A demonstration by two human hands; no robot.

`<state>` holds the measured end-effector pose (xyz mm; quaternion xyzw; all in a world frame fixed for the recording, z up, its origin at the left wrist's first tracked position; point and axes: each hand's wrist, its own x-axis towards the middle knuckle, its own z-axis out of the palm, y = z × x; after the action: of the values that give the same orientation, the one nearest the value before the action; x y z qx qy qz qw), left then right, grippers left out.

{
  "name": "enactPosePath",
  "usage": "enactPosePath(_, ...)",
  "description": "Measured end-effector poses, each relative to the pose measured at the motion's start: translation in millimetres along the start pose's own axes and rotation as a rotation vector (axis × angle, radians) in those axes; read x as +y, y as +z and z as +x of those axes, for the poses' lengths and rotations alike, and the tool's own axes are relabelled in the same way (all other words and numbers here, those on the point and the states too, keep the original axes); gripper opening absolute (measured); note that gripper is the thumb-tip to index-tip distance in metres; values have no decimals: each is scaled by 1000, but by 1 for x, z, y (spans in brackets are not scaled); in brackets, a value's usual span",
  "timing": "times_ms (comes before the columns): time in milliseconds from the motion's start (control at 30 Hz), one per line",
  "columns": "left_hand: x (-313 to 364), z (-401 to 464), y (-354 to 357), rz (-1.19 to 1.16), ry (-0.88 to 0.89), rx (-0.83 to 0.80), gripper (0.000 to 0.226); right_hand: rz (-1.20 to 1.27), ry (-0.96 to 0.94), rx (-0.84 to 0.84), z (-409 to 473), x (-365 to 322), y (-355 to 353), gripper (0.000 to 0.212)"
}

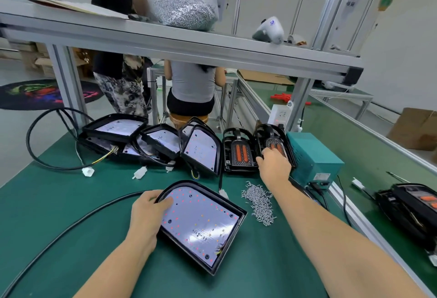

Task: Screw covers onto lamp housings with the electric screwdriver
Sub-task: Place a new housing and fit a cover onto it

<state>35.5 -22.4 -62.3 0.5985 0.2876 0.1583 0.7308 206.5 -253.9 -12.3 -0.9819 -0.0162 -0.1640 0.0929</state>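
A black lamp housing with a white LED board lies flat on the green mat in front of me. My left hand holds its left rim, thumb on the board. My right hand reaches to the back right and grips the lower edge of a black cover with orange inserts that leans against a teal box. A second cover stands beside it. A pile of loose screws lies right of the housing. No electric screwdriver is in my hands.
Several more housings with cables are stacked at the back of the mat. A teal power box sits at the right edge. A shelf overhead carries a bag of screws. Finished lamps lie far right. Two people stand beyond the bench.
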Motion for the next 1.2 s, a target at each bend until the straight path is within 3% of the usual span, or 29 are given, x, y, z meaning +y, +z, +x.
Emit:
enactPosePath(167, 4, 2, -1, -7, -72, -49, 3, -47, 58, -29, 8, -2, 5, 21)
enactPosePath(333, 8, 2, -4, -60, -106, -84, 7, 58, -2, 102, 9, -6, -10, 19)
enactPosePath(433, 9, 3, -4, -53, -140, -83, 15, 148, -147, 200, -11, -16, -33, 23)
enactPosePath(633, 14, 0, -6, -121, -210, -152, 20, 352, -706, 440, -119, -43, -67, 24)
enactPosePath(833, 17, -4, -9, -125, -185, -299, 18, 248, -940, 376, -188, -54, -62, 22)
enactPosePath(1200, 12, -10, -14, -197, -230, -366, 35, 61, -904, 85, -224, -68, -52, 30)
